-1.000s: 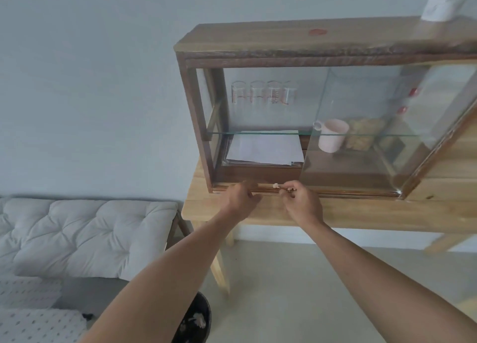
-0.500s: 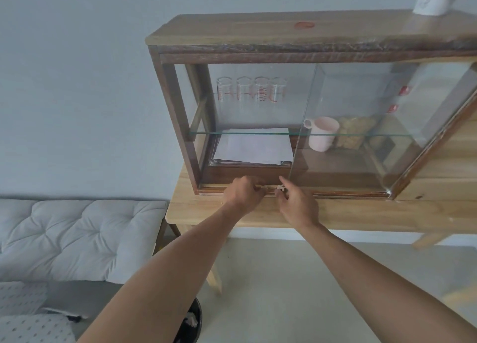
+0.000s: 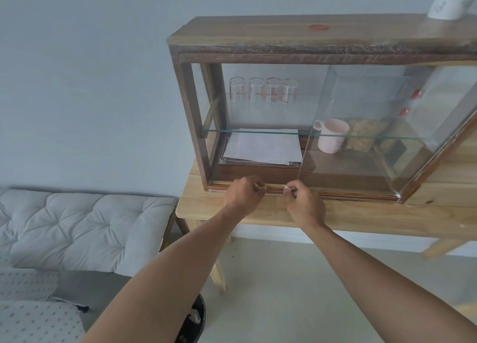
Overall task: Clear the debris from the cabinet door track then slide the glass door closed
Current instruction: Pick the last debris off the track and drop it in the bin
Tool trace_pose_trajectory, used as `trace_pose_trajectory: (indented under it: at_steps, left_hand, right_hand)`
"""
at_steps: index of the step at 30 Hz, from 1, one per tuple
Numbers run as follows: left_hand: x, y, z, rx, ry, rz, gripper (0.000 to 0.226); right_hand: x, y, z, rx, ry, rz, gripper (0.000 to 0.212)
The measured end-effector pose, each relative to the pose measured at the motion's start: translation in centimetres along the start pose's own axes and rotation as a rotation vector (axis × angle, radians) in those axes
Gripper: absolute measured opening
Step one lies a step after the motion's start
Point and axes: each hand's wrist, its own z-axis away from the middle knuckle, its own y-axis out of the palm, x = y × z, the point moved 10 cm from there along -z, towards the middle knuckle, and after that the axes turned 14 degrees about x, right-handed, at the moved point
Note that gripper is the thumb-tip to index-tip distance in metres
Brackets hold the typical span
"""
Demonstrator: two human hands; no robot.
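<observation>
A wooden cabinet [image 3: 309, 36] stands on a light wooden table [image 3: 361, 215] against a pale wall. Its sliding glass door [image 3: 382, 125] sits to the right, leaving the left half of the front open; the door's free edge stands just above the person's right hand [image 3: 305, 203].

Both hands are at the door track [image 3: 275, 187] along the cabinet's bottom front rail. The left hand [image 3: 242, 194] is curled, fingertips pinched at the track on a small pale piece of debris [image 3: 259, 187]. The right hand's thumb and forefinger are closed on another small whitish scrap [image 3: 288, 188], at the track just below the door's edge.

Inside, four glass measuring cups [image 3: 263, 91] stand in a row at the back, white papers [image 3: 263, 147] lie under the glass shelf [image 3: 258, 131], and a pink mug [image 3: 331, 134] sits behind the door.

A black bin [image 3: 196, 319] stands on the floor below, partly hidden by the left forearm. A tufted grey cushion [image 3: 77, 226] lies to the left.
</observation>
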Motion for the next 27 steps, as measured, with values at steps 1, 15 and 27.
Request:
trace_pose_trajectory:
  at_steps: [1,15,27]
  left_hand:
    - [0.5,-0.2,0.3,-0.004,-0.007,0.005,0.012]
    - [11.5,-5.4,8.3,-0.090,-0.164,0.114,0.010]
    - [25.9,-9.1,19.4,-0.202,-0.423,0.192,0.014]
  right_hand:
    - [0.3,0.1,0.2,0.000,-0.002,-0.015,0.013]
    - [9.4,8.7,3.9,0.121,-0.180,-0.071,0.016]
    - [19.0,22.2,9.5,0.441,-0.346,-0.031,0.024]
